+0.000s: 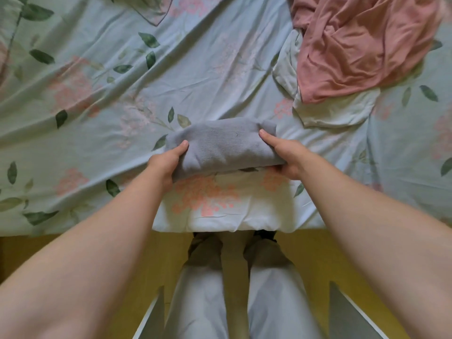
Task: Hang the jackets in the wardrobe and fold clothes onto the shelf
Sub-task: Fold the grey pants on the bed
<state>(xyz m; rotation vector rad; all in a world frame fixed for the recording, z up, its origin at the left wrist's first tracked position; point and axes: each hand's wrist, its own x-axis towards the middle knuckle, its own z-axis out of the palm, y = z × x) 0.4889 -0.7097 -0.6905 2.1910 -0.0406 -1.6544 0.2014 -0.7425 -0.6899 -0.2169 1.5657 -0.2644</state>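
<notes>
A folded grey garment (221, 145) sits just above the bed's near edge, held between both hands. My left hand (166, 162) grips its left end, thumb on top and fingers tucked underneath. My right hand (285, 155) grips its right end the same way. A crumpled pink garment (362, 45) lies loose at the far right of the bed. No wardrobe, shelf or jacket is in view.
The bed is covered with a pale blue floral sheet (110, 94) with many creases. A light green cloth (335, 108) lies under the pink garment. My legs stand on a yellow floor (310, 260) against the bed's edge. White panel edges (352, 311) show at the bottom.
</notes>
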